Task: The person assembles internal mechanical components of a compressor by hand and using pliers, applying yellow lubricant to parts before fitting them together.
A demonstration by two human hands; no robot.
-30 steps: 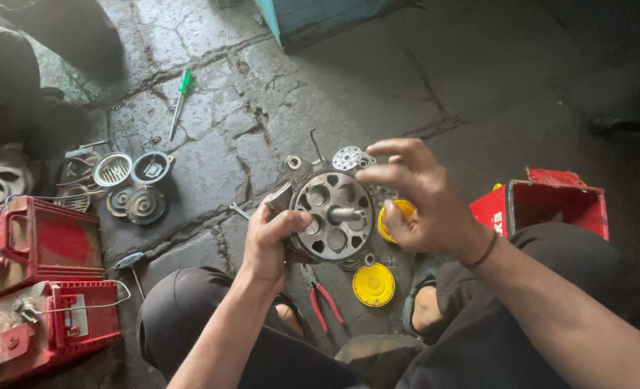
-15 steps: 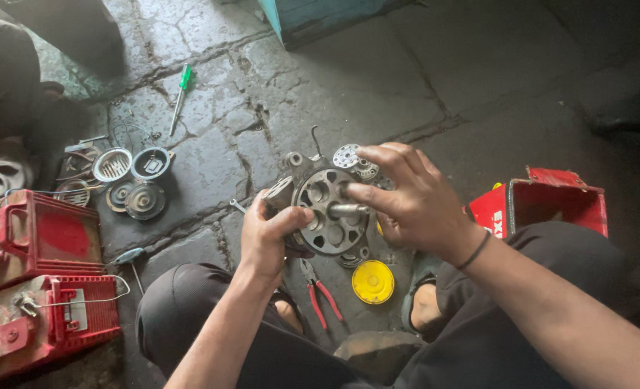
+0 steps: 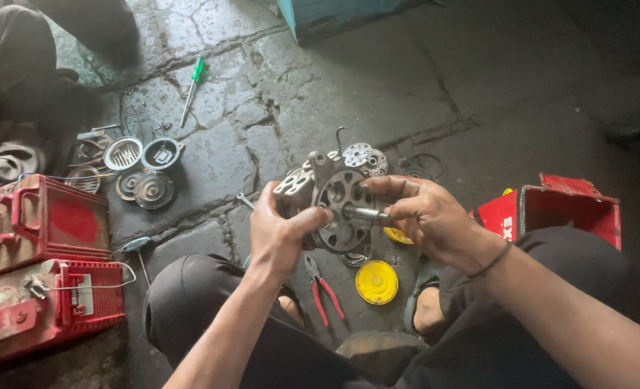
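Fingers of the right hand [image 3: 435, 216] pinch the shaft [image 3: 367, 213] of the left-held metal housing [image 3: 334, 198].

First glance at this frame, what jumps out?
Dead centre, the round metal part with holes: the left hand grips its rim, and the right hand pinches the shaft sticking out of it. Next come the red battery cases at far left, then the yellow cap and red-handled pliers on the cracked floor below the hands.
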